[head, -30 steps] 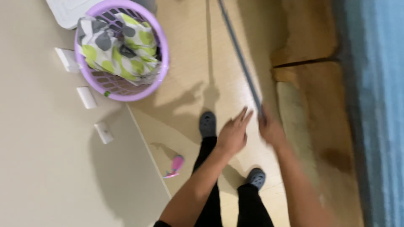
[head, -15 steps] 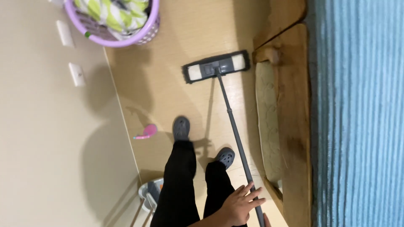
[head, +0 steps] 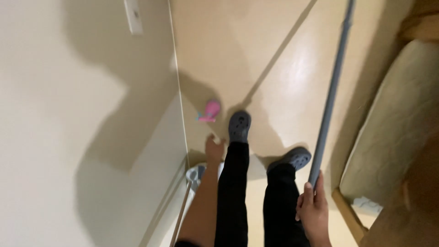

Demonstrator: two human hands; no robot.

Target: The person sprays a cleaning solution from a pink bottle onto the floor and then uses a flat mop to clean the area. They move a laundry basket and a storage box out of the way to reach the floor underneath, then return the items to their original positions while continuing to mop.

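My right hand (head: pixel 313 211) is closed around the lower end of a long grey mop pole (head: pixel 331 91), which runs up and out of the top of the view; the mop head is out of sight. My left hand (head: pixel 213 149) hangs beside my left leg with its fingers loose and nothing in it. It hovers just above a pale bucket-like container (head: pixel 195 174) by the wall. My legs are in black trousers and grey clogs (head: pixel 239 125) on the beige floor.
A small pink object (head: pixel 209 111) lies on the floor near the wall's corner. A thin rod (head: pixel 182 212) leans by the container. On the right is a mattress (head: pixel 393 123) on a wooden frame (head: pixel 350 219). A white wall plate (head: pixel 133 16) sits high on the left.
The view has dropped closer to my feet, so the mop head and the purple basket have left the picture. My left hand has come into view beside my leg. My right hand still holds the pole.
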